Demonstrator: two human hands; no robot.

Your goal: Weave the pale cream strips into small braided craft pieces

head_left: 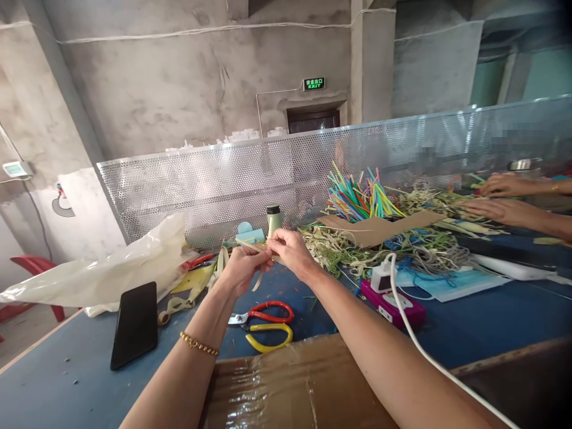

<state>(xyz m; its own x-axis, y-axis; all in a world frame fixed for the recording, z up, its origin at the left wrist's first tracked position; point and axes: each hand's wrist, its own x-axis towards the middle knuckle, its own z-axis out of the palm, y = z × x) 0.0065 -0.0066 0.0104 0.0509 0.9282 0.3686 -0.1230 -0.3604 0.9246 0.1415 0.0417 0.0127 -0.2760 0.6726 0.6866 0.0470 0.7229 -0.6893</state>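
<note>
Both my hands meet over the blue table, fingertips closed together. My left hand (245, 269) pinches a pale, flat plant strip (257, 280), with one end hanging below the fingers. Close against it, my right hand (291, 251) grips the same strip between thumb and fingers. Part of the strip is hidden behind the fingers. Just behind the hands stand a light green bottle with a black cap (274, 220) and a light blue object (250, 235). Nearer to me lie scissors with one red and one yellow handle (270, 326).
A black phone (134, 325) and a plastic bag (134, 262) lie left. Right are colourful pipe cleaners (361, 196), plant strips (339, 247), cardboard (379, 229), and a purple power strip (393, 301) with a white cable. Another person's hands (500, 202) work far right. A cardboard box (286, 387) is nearest me.
</note>
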